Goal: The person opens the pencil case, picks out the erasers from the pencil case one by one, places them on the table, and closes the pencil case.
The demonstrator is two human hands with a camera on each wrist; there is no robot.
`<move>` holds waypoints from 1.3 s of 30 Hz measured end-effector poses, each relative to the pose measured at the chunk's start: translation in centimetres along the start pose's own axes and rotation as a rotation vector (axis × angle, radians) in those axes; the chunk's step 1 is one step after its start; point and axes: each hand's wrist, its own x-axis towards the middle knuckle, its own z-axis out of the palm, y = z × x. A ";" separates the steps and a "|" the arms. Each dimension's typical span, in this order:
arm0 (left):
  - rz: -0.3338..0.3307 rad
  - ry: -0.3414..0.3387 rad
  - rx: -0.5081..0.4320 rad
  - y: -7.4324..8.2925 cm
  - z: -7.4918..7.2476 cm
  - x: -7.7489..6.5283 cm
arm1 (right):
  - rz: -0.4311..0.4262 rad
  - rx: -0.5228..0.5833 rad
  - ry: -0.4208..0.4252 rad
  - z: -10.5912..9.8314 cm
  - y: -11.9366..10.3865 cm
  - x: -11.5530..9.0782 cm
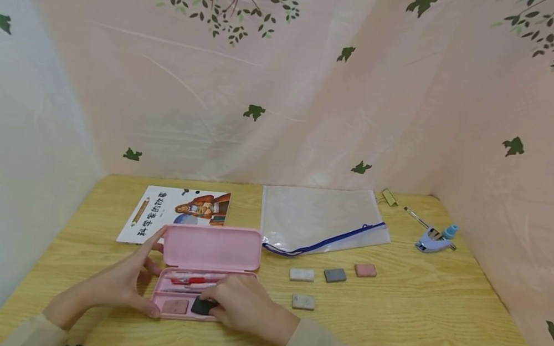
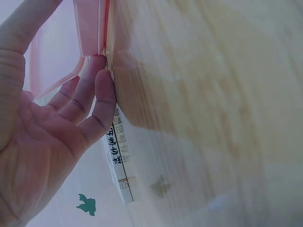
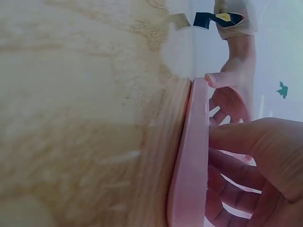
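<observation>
The left hand (image 1: 123,283) grips the left end of the open pink pencil case (image 1: 207,272) on the table (image 1: 418,320). The right hand (image 1: 244,306) pinches a black eraser (image 1: 202,305) inside its lower tray.

Four small rectangular erasers (image 1: 301,274) lie loose on the wooden table; two more (image 1: 175,306) sit inside one open pink plastic pencil case (image 1: 212,247).
</observation>
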 end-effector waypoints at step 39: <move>0.056 -0.018 -0.062 -0.1 0.0 0.1 | -0.068 -0.008 -0.071 0.1 0.3 0.5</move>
